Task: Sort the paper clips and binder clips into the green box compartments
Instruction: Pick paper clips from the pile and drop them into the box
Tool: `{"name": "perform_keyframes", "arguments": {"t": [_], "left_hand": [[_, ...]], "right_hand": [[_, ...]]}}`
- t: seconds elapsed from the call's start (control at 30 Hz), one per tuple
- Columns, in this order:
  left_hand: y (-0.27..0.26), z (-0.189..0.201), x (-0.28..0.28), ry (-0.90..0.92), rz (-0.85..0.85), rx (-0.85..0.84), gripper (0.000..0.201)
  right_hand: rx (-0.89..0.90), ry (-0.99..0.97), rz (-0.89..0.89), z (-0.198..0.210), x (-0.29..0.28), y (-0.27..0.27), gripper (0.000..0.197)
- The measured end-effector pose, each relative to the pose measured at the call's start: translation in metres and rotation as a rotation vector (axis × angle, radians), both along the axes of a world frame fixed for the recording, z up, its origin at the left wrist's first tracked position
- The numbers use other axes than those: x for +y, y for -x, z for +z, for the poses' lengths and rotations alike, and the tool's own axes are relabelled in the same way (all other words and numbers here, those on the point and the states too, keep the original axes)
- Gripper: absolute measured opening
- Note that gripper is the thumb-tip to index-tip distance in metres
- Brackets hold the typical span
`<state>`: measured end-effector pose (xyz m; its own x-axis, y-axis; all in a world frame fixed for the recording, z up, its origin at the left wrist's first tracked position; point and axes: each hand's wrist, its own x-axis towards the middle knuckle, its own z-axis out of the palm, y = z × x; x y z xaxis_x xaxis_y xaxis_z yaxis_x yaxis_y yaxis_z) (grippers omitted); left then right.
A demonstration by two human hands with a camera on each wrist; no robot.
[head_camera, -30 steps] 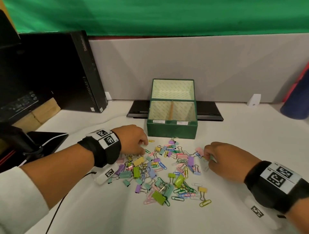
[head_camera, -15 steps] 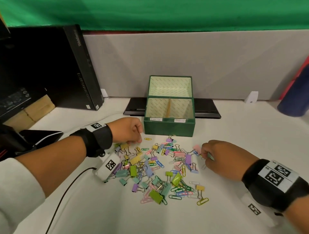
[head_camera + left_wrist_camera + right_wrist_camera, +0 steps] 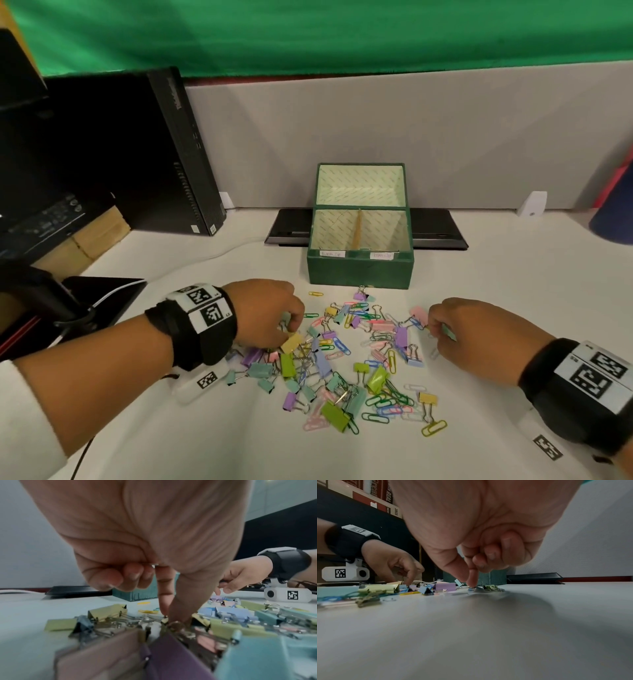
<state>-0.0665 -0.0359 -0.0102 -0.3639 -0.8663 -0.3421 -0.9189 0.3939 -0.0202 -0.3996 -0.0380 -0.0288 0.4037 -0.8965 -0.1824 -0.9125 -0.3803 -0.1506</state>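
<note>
Clips (image 3: 346,363) piled on the table nearest; left hand (image 3: 265,313) pinches at the pile's left edge, right hand (image 3: 469,337) pinches something (unclear what) at its right edge. Box (image 3: 359,270) lies straight beyond, compartments side by side.

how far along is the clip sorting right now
Barely begun. Both compartments of the green box look empty. The left hand and right hand each pinch at something in the pile of clips; which clip is unclear. Nearly all of it remains on the table.

Left hand (image 3: 145,536) fingertips (image 3: 178,615) among binder clips (image 3: 106,612)
</note>
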Motion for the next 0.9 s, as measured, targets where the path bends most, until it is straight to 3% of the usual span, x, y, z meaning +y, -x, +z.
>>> {"name": "perform_keyframes", "arguments": {"t": [0.2,0.33,0.4,0.6,0.7,0.8,0.9], "left_hand": [[-0.009,0.008,-0.011,-0.027,0.089,0.173,0.015],[-0.001,0.003,-0.025,0.013,0.037,0.031,0.032],[0.005,0.000,-0.028,0.045,0.001,-0.005,0.025],[0.013,-0.005,-0.033,0.073,-0.078,-0.075,0.012],[0.009,-0.010,-0.032,0.068,-0.032,-0.049,0.011],[0.002,-0.010,-0.036,0.063,0.054,0.092,0.006],[-0.001,-0.007,-0.040,0.060,0.066,0.045,0.023]], "right_hand": [[0.008,-0.009,-0.003,0.001,0.000,0.000,0.005],[-0.004,-0.027,0.007,0.002,0.001,0.000,0.013],[-0.012,-0.012,0.023,0.003,-0.001,-0.002,0.020],[-0.009,-0.082,0.054,0.006,-0.002,-0.004,0.012],[-0.008,-0.123,0.089,0.004,-0.002,-0.004,0.009],[0.008,-0.108,0.103,0.002,-0.002,-0.005,0.008],[0.010,-0.134,0.091,0.004,0.000,-0.007,0.010]]}}
